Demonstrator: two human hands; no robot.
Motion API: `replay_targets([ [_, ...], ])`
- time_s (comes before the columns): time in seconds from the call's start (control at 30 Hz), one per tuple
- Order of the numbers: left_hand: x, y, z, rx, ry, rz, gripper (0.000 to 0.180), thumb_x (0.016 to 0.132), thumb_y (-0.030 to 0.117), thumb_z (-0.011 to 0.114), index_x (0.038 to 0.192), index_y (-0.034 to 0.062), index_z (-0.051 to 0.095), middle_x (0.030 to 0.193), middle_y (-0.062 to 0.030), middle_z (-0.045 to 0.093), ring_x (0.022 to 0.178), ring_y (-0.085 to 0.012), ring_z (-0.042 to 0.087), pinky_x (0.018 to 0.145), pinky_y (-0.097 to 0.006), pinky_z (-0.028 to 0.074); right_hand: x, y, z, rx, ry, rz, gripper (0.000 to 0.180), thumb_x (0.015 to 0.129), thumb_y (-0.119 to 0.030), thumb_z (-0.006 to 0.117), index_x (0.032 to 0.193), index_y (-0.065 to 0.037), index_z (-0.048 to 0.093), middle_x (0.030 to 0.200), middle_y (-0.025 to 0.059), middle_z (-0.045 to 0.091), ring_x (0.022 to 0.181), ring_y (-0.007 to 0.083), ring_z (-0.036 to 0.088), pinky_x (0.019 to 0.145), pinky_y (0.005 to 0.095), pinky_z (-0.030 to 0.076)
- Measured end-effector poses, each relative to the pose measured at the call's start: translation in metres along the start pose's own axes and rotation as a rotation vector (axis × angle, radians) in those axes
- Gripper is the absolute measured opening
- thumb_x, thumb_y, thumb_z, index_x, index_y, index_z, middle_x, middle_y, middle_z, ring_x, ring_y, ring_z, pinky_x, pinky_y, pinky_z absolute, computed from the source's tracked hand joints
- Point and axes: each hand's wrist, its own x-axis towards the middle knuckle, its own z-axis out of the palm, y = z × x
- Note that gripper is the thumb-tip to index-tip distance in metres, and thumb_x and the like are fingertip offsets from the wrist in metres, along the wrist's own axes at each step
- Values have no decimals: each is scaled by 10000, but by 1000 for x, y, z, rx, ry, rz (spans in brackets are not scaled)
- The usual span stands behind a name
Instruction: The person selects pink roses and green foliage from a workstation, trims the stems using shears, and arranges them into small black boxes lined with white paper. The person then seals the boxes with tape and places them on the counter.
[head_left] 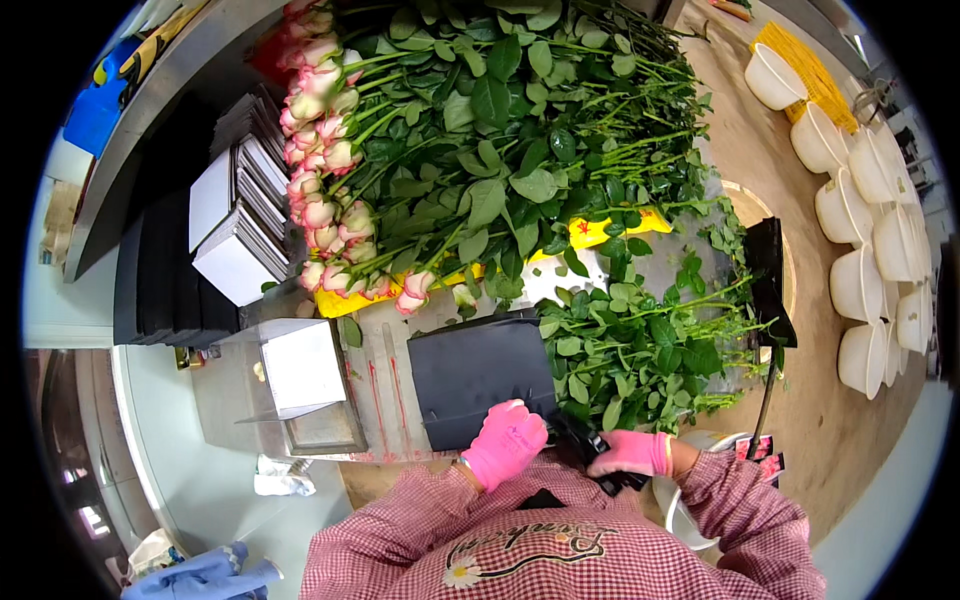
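Note:
Both my hands wear pink gloves. My left hand (507, 443) is closed at the near right edge of a black wrapping sheet (482, 378), its fingers curled over that edge. My right hand (632, 453) is closed around a black hand tool (578, 440), perhaps a stapler, at the same corner; its exact kind is partly hidden. Leafy green stems (640, 360) stick out from the sheet's right side, and any flower heads on them are covered. Beyond the sheet lies a large pile of roses, their white, pink-edged heads (322, 150) to the left and stems to the right.
A clear stand (350, 425) holding white cards (302, 368) is left of the sheet. Stacked white and black sheets (240, 255) stand farther left. A black upright plate (768, 285) borders the table's right side. White tubs (857, 285) line the floor at right.

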Motion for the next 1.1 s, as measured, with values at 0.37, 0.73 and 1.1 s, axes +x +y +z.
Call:
replay_targets([
  [0.37, 19, -4, -33, 31, -134, -79, 59, 702, 163, 661, 682, 119, 626, 698, -57, 581, 720, -278, 593, 659, -421, 485, -11, -12, 37, -67, 362, -13, 516, 841, -360, 722, 1155, 29, 598, 861, 88, 685, 769, 167, 651, 718, 325, 535],
  [0.73, 130, -51, -150, 339, 52, 95, 143, 711, 122, 659, 835, 101, 592, 887, -54, 574, 846, -287, 573, 806, -435, 474, -63, -30, 11, 48, 340, -419, 362, 893, -323, 698, 1057, -3, 649, 833, 46, 660, 759, 119, 601, 685, 295, 506],
  [1.1, 89, -28, -121, 317, 221, 125, 286, 702, 120, 628, 977, 43, 627, 830, -44, 575, 731, -222, 586, 661, -374, 491, -68, -100, -16, -30, 338, -323, 391, 870, -352, 702, 987, 14, 626, 769, 42, 651, 689, 120, 616, 630, 293, 510],
])
